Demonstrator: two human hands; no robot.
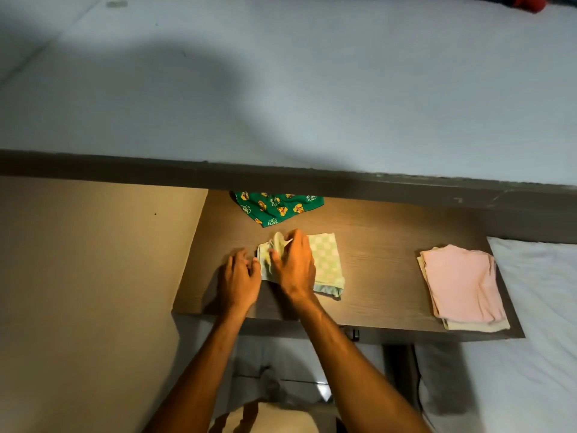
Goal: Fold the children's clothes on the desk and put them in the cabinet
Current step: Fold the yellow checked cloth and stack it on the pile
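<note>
Both forearms reach to 12 o'clock over the bench (374,245), where the right hand (295,264), nearer, pinches the raised left edge of the check cloth (324,264), long axis 12-to-6, the left hand (239,278) curled empty at its 9 o'clock.

I find no readable text, labels, brands or numbers anywhere here; nothing carries legible writing.

A pale green checked garment (324,264) lies mid-desk (384,245), its left part bunched and partly folded. A dark green printed garment (278,207) lies crumpled behind it. Folded pink and cream clothes (462,285) are stacked at the right.
</note>
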